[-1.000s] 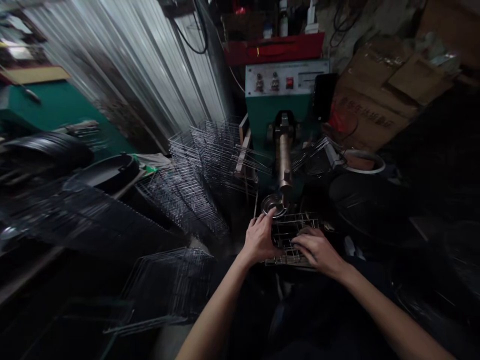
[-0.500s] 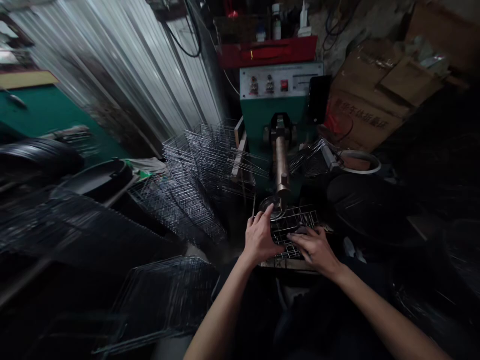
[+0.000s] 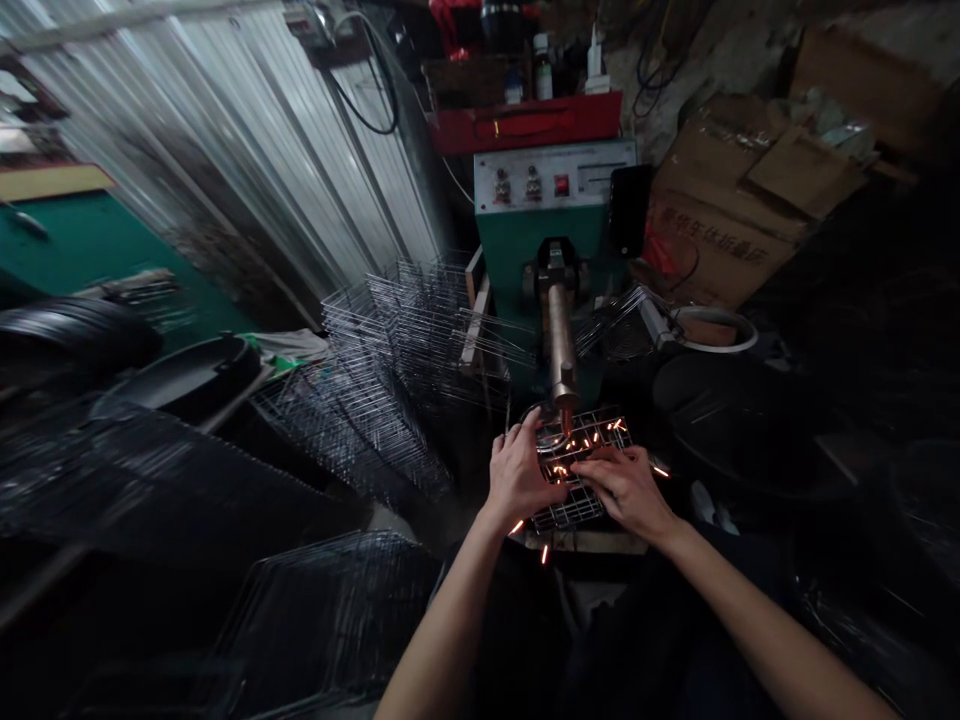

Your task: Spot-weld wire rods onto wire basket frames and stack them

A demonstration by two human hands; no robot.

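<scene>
A small wire grid [image 3: 574,508] lies beneath the upright-arm tip of a spot welder [image 3: 561,340]. Its copper electrode [image 3: 567,422] glows orange where it meets the work, and bright sparks fly over the wires. My left hand [image 3: 516,475] grips the grid's left side, thumb toward the middle and index finger reaching to a curved wire piece [image 3: 553,440] by the electrode. On the right side, my right hand [image 3: 624,492] has its fingers closed on the grid, pointing inward. What lies under the fingertips is partly hidden.
Stacked wire racks [image 3: 397,350] stand to the left, with a wire panel [image 3: 337,590] nearer me. Behind is the welder's control panel [image 3: 555,178] with a red tray [image 3: 525,120] above. A cardboard box [image 3: 720,220] and a round bowl [image 3: 716,328] are on the right.
The welder's electrode has come down onto the work, and sparks now scatter around it. My hands stay nearly in place on the grid; the view has shifted slightly.
</scene>
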